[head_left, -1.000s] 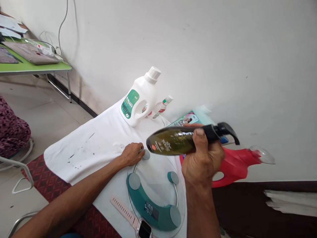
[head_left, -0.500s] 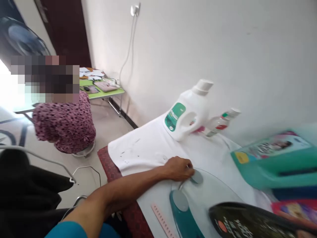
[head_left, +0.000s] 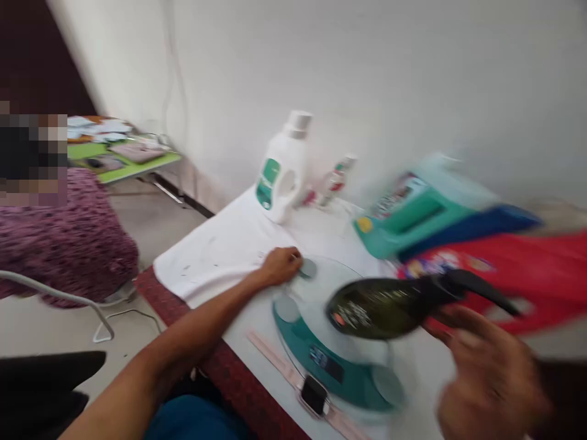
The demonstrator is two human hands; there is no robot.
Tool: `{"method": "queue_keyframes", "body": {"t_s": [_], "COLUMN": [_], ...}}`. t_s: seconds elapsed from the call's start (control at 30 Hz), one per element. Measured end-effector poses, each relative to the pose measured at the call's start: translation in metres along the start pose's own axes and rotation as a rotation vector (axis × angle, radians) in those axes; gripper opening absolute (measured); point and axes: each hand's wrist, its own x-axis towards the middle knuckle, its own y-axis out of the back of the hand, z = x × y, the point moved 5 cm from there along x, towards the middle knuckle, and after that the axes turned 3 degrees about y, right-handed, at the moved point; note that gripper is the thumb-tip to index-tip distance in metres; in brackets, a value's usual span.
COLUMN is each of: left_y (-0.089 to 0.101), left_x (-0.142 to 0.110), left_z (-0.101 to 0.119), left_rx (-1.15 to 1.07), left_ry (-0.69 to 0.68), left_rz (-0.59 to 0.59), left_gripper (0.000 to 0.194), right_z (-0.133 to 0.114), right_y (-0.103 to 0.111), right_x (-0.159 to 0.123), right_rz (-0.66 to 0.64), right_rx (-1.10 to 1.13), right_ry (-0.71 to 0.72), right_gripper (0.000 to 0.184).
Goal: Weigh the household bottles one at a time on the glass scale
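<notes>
A glass digital scale (head_left: pixel 316 366) with a teal front band, a lit display and round grey pads lies on the white cloth. My left hand (head_left: pixel 282 266) is closed at its far left edge, fingers curled beside a grey pad. On the glass lies a dark green pump bottle (head_left: pixel 380 308) on its side, its black pump pointing right. My right hand (head_left: pixel 490 366), blurred, is just below the bottle's neck, its fingers stretched out and apart; contact with the neck is hard to make out. A smartwatch (head_left: pixel 314 394) with a pink strap lies along the scale's front edge.
Against the wall stand a white detergent bottle (head_left: pixel 284 171) and a small bottle (head_left: pixel 337 180). A teal jug (head_left: pixel 413 211) and a red packet (head_left: pixel 527 269) lie at the right. A person (head_left: pixel 68 238) sits at the left, before a green table (head_left: pixel 151 166). A hanger (head_left: pixel 59 287) is nearer.
The view has swung right and down, bringing the display, the smartwatch's face and my right hand into sight. The pump bottle stays over the scale; my left hand stays at its edge.
</notes>
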Motion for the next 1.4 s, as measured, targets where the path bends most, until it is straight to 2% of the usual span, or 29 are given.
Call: {"method": "queue_keyframes", "body": {"t_s": [0.2, 0.43, 0.7, 0.97, 1.1, 1.23, 1.3, 1.4], "left_y": [0.003, 0.004, 0.002, 0.004, 0.004, 0.005, 0.004, 0.003], "left_x": [0.008, 0.008, 0.012, 0.012, 0.012, 0.011, 0.011, 0.01], "left_z": [0.0, 0.0, -0.001, 0.001, 0.002, 0.004, 0.004, 0.003], "left_rx": [-0.069, -0.091, -0.126, -0.081, -0.063, -0.066, -0.07, -0.089], "left_ry": [-0.046, -0.051, -0.033, -0.026, -0.02, 0.006, 0.014, 0.03], "left_rz": [0.019, 0.028, 0.014, 0.019, 0.014, 0.006, 0.006, 0.004], "left_gripper": [0.026, 0.029, 0.035, 0.038, 0.038, 0.039, 0.04, 0.04], "right_z": [0.023, 0.045, 0.035, 0.032, 0.031, 0.029, 0.028, 0.022], "right_y": [0.016, 0.021, 0.03, 0.037, 0.032, 0.025, 0.019, 0.006], "right_x": [-0.005, -0.018, -0.016, -0.017, -0.02, -0.024, -0.025, -0.024], "right_rz": [0.129, 0.118, 0.123, 0.157, 0.104, -0.015, -0.113, -0.258], "right_rx": [-0.172, -0.337, -0.456, -0.416, -0.377, -0.339, -0.293, -0.219], "right_ry": [-0.014, 0.041, 0.108, 0.039, 0.035, 0.066, 0.063, 0.038], "right_gripper": [0.044, 0.039, 0.031, 0.028, 0.025, 0.028, 0.041, 0.07]}}
